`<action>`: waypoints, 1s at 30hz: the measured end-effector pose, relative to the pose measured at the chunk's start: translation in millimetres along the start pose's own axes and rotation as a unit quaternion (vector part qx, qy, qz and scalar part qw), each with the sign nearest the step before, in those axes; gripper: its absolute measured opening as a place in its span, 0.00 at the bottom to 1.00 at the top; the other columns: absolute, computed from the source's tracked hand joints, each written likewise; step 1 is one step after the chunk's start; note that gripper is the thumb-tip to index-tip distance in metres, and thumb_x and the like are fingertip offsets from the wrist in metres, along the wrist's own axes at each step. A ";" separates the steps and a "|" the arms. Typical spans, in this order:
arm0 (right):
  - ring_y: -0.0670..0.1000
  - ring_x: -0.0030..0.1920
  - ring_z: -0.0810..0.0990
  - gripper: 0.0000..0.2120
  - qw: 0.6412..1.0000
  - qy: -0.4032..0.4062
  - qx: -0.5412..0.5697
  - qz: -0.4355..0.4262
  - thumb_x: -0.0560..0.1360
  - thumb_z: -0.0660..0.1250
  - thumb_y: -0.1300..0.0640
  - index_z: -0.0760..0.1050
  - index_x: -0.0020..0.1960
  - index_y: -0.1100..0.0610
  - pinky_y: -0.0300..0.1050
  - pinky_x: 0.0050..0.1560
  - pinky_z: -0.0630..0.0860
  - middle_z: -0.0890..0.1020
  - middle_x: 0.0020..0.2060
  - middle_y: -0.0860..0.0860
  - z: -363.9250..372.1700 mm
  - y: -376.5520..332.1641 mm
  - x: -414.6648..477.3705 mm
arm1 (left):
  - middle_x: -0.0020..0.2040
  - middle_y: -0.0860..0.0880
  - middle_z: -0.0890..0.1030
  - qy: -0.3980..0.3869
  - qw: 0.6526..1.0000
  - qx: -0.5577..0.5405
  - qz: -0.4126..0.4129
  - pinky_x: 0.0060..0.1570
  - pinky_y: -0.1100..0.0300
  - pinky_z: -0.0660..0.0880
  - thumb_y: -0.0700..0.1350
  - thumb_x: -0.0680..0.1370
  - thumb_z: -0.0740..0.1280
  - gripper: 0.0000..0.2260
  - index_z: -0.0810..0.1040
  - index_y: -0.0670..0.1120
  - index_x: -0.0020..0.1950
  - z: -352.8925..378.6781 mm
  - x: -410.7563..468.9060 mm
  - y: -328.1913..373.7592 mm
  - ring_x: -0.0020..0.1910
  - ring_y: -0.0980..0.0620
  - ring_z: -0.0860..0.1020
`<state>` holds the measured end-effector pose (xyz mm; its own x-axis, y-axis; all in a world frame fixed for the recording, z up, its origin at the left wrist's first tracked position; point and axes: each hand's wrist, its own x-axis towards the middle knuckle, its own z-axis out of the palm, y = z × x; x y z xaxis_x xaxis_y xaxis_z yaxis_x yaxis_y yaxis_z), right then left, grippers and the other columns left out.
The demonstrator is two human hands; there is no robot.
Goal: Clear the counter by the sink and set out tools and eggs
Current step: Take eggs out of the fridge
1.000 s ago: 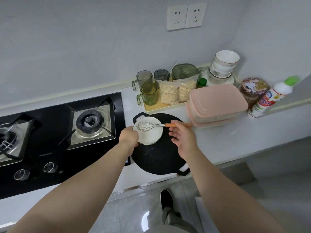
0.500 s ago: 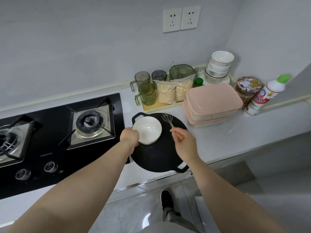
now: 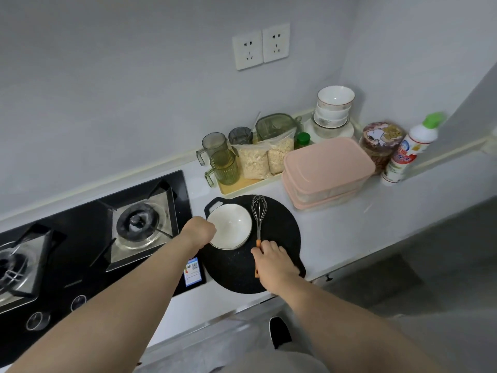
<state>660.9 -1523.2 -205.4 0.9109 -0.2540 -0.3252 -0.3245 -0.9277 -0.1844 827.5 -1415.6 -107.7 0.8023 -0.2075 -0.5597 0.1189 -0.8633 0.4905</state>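
Head view: laying out tools, gripping bowl rim with left hand, pinching whisk handle with right hand, both on griddle near front edge of counter; next probably release, fetch eggs.

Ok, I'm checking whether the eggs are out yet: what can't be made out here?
- Head view: what the pink boxes hold, hidden by their opaque lids.
- Head view: whether the right hand grips the whisk handle; the hand's back covers it.
- Head view: text on the bottle, too small.
- Head view: far-left burner, cut off by the frame edge.
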 end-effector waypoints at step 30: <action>0.47 0.48 0.82 0.10 0.505 0.607 0.452 0.414 0.79 0.62 0.59 0.81 0.55 0.54 0.40 0.52 0.77 0.85 0.47 0.48 -179.2 -27.9 -263.3 | 0.51 0.53 0.84 -0.222 0.726 -0.160 0.630 0.53 0.75 0.73 0.33 0.79 0.65 0.14 0.83 0.45 0.59 21.3 -260.8 112.7 0.48 0.71 0.79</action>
<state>475.7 -1479.5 51.6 -0.3264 -0.9427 0.0696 -0.2065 -0.0007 -0.9785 619.2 -1468.6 79.3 0.1321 -0.9297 0.3437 -0.3591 0.2783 0.8908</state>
